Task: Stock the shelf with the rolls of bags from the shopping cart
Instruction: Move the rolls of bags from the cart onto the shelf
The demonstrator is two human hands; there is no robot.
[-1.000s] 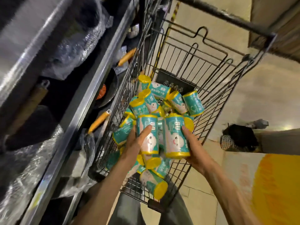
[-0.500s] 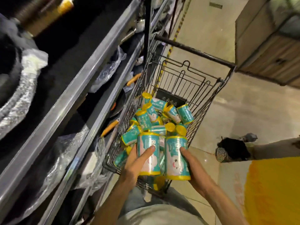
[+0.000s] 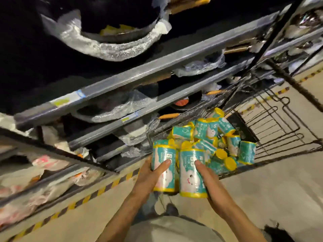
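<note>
Left hand (image 3: 148, 179) and right hand (image 3: 212, 186) fingers are wrapping upright rolls (image 3: 164, 167); likely light, squashy, film-slick, so gripping mid-barrel seems best.

Rolls (image 3: 164, 167) glossy plastic wrap; cart (image 3: 272, 119) dark wire metal; shelf edge (image 3: 139, 74) dull grey metal.
</note>
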